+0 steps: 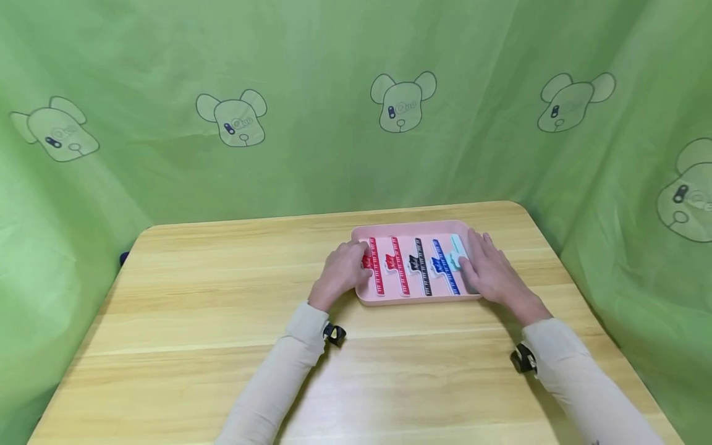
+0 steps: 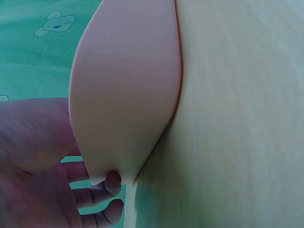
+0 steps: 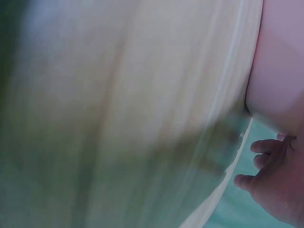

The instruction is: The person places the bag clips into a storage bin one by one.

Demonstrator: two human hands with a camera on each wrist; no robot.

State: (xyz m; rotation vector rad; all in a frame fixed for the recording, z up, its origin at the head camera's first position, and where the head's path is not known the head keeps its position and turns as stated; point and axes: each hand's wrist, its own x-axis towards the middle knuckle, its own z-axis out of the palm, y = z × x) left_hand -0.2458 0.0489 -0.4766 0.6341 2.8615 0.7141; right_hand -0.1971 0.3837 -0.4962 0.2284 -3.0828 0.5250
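A shallow pink tray (image 1: 417,300) lies on the table toward its far right side. My left hand (image 1: 345,266) grips its left end, with the thumb over the rim near a red strip; in the left wrist view fingertips curl round the tray wall (image 2: 128,85). On the right end my right hand (image 1: 494,272) holds the rim, thumb inside, fingers along the outer side. Ruler-like flat strips with cat-shaped figures lie in a row inside: two red strips (image 1: 400,275), a black strip (image 1: 425,275), a blue strip (image 1: 447,269) and a mint strip (image 1: 457,244), partly hidden by the right thumb.
The light wooden table (image 1: 211,296) has rounded far corners. Green curtain (image 1: 317,161) with bear-head drawings hangs behind it and at both sides. Dark wrist cameras sit at both sleeve cuffs.
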